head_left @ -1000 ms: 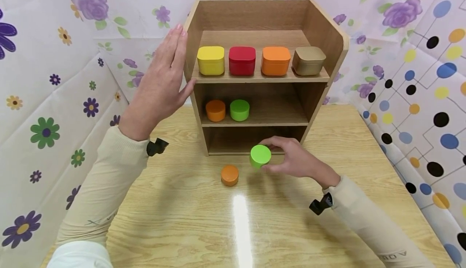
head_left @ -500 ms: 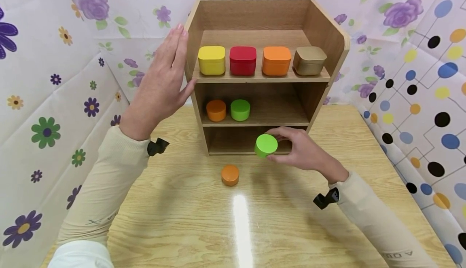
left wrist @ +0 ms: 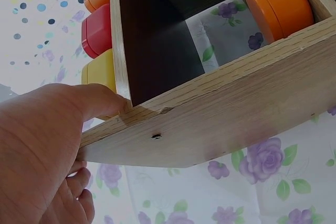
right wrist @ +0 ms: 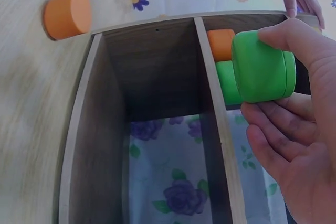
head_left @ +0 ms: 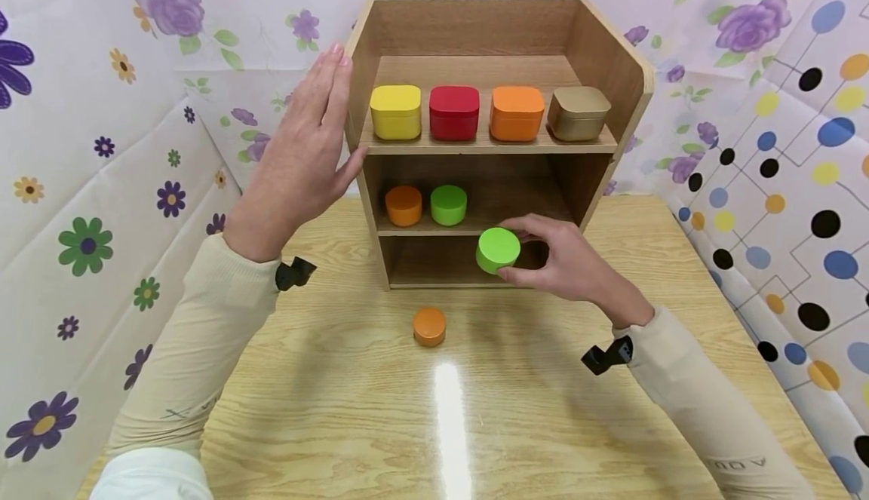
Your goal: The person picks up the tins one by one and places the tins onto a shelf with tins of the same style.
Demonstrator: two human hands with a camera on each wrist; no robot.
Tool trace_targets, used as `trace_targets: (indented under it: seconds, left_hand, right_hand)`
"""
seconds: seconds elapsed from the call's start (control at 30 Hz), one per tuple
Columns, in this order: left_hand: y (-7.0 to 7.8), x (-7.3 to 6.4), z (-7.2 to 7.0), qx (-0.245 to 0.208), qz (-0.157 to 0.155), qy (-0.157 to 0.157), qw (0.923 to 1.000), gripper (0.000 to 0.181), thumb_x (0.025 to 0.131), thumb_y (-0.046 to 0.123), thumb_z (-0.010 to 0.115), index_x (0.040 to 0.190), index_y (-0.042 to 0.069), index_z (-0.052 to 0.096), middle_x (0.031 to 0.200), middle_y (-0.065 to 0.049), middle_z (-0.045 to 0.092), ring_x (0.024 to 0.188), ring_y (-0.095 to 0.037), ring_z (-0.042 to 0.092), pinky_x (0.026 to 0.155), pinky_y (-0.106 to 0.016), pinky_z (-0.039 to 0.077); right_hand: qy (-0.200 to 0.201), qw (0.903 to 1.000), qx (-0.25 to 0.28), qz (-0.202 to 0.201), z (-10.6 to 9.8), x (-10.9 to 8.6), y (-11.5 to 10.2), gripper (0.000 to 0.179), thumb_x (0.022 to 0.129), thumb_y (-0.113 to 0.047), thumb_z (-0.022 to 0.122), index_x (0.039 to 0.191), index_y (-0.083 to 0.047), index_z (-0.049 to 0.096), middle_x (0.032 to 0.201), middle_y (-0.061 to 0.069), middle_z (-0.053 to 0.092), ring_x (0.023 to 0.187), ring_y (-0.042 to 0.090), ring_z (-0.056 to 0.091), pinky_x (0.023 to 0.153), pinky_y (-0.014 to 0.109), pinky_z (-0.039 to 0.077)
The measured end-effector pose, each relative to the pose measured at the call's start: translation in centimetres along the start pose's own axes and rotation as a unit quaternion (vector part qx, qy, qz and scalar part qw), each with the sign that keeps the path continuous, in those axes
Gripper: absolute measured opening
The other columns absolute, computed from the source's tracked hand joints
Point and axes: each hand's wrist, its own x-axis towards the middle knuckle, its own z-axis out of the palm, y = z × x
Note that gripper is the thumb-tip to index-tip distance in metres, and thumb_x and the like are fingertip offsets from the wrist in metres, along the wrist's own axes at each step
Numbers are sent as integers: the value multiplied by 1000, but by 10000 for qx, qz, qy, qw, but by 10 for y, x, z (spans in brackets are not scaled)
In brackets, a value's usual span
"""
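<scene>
My right hand (head_left: pixel 570 262) pinches a small round green container (head_left: pixel 498 250) between thumb and fingers. In the head view the container is in front of the shelf unit, overlapping the lower opening just under the middle board's edge. On the middle shelf stand another green container (head_left: pixel 448 206) and an orange one (head_left: pixel 403 207), side by side at the left. Against the left side panel of the wooden shelf unit (left wrist: pixel 210 114) lies my left hand (head_left: pixel 292 153), its fingers straight and thumb at the front edge.
Four-sided boxes line the top shelf: yellow (head_left: pixel 396 113), red (head_left: pixel 454 114), orange (head_left: pixel 517 114) and tan (head_left: pixel 579 114). A round orange container (head_left: pixel 429 326) stands on the wooden table (head_left: pixel 326 409) before the unit. Patterned sheets (head_left: pixel 767 130) enclose the table's back and sides.
My right hand has lifted the green container from low over the table up to the height of the middle shelf's edge, slightly rightward. The left hand has stayed on the side panel.
</scene>
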Motion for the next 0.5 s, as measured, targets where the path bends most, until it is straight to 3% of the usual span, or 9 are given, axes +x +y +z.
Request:
trace_targets:
  seconds: [0.23, 0.5]
  left_hand:
    - [0, 0, 0, 2, 0, 30, 10000, 88, 100, 12, 67, 166, -7, 12, 177, -23, 11, 166, -35, 11, 139, -40, 7]
    - [0, -1, 0, 25, 1, 10, 10000, 88, 100, 12, 67, 166, -7, 12, 177, -23, 11, 167, -35, 11, 139, -39, 7]
  right_hand:
    - [212, 9998, -21, 5, -3, 11, 1, 55, 81, -23, 91, 130, -9, 71, 122, 2, 75, 108, 18, 74, 96, 41, 65]
    - [417, 9988, -9, 275, -5, 25, 7, 53, 82, -21, 90, 129, -5, 71, 124, 11, 74, 106, 26, 72, 96, 47, 64]
